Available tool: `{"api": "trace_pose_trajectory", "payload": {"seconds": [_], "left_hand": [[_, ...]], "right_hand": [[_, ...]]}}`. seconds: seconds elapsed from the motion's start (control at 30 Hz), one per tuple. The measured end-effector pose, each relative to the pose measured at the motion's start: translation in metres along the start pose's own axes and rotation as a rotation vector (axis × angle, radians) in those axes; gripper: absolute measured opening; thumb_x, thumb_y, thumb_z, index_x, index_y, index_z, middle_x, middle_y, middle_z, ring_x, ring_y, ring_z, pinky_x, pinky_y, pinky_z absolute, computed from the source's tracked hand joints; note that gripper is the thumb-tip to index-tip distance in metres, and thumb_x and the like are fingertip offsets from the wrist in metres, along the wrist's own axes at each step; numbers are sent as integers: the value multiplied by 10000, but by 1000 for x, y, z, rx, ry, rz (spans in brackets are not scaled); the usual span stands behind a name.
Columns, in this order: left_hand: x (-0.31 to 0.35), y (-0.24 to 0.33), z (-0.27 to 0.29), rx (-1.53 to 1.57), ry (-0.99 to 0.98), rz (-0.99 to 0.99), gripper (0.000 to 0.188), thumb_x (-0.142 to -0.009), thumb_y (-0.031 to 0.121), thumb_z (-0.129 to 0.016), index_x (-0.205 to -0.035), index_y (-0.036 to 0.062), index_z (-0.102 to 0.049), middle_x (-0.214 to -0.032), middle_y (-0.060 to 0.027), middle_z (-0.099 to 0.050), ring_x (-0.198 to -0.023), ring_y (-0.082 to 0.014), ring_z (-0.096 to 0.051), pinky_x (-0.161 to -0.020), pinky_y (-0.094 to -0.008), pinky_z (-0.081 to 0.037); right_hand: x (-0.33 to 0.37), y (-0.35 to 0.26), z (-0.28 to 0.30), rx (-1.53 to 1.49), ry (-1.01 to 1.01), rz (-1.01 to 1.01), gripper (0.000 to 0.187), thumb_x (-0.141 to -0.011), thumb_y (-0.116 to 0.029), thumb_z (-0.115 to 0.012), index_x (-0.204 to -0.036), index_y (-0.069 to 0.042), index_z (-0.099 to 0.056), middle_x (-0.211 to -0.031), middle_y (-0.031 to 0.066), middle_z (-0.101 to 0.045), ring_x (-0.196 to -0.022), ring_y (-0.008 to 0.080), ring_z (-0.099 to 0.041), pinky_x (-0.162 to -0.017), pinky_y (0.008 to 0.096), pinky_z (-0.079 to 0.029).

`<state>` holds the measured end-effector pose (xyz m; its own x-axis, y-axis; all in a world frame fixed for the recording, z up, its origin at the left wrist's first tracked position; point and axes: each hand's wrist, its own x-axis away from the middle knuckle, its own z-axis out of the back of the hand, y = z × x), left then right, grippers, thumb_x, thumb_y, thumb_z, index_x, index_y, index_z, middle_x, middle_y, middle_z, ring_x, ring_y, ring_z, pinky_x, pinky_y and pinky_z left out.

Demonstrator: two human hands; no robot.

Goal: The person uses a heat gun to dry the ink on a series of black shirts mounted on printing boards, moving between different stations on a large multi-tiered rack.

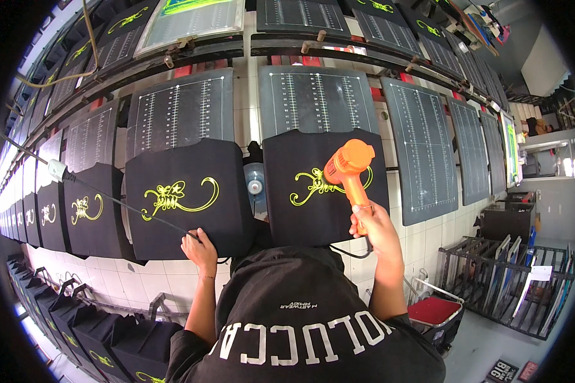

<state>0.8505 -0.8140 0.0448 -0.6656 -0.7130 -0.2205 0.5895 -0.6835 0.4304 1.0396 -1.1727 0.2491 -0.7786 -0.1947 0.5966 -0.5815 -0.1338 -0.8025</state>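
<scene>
An orange heat gun (353, 159) is gripped by its handle in my right hand (378, 231). Its nozzle points down and left, over the neon-yellow print on a black T-shirt (287, 226). The gun's body covers part of that print. A black cord (133, 208) runs through the closed fingers of my left hand (200, 250) and slants up to a white connector (58, 171) at the left. My left hand is above the lower edge of a second black T-shirt (227, 191), whose yellow scorpion-like print is fully visible. Both shirts lie stretched on flat boards.
Grey printing boards (319, 96) with white ruled lines stand beyond the shirts. More printed black shirts (80, 236) line up to the left and behind. A framed screen (188, 29) lies across the rails. At right stand a black rack (556, 284) and a red-topped stool (433, 311).
</scene>
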Motion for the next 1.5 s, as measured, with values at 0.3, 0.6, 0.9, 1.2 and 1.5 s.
{"api": "trace_pose_trajectory", "payload": {"seconds": [0.3, 0.6, 0.9, 1.2, 1.5], "left_hand": [[1, -1, -1, 1, 5, 0, 221, -951, 217, -533, -860, 31, -611, -814, -118, -616, -820, -311, -545, -761, -420, -385], [1, -1, 1, 6, -4, 7, 218, -951, 215, -531, -868, 31, -615, -829, -118, -623, -842, -313, -550, -780, -424, -389], [-2, 5, 5, 23, -8, 28, 214, -948, 207, -535, -833, 37, -595, -825, -110, -622, -850, -310, -553, -786, -422, -390], [-1, 2, 2, 21, 31, 2, 203, -942, 190, -552, -821, 32, -590, -811, -103, -615, -818, -305, -546, -752, -419, -382], [0, 4, 2, 16, 21, 26, 252, -974, 222, -513, -838, 24, -589, -812, -130, -604, -832, -327, -546, -761, -431, -386]], "right_hand": [[21, 13, 15, -43, 25, -17, 211, -940, -224, -627, -999, -32, -561, -727, 20, -565, -565, 112, -575, -502, 248, -461], [14, 17, 3, 0, -79, 3, 233, -948, -250, -611, -1013, -32, -563, -746, 28, -573, -575, 113, -574, -518, 255, -467], [0, 7, -21, 33, -114, 10, 221, -941, -244, -624, -982, -33, -575, -726, 12, -562, -573, 102, -581, -525, 240, -473], [-17, -2, -41, 31, -201, 55, 254, -948, -283, -623, -958, -39, -553, -726, 8, -559, -576, 108, -582, -524, 239, -470], [-8, -5, -29, 167, -105, 32, 231, -944, -248, -613, -998, -29, -562, -748, 20, -576, -584, 113, -591, -534, 252, -483]]}}
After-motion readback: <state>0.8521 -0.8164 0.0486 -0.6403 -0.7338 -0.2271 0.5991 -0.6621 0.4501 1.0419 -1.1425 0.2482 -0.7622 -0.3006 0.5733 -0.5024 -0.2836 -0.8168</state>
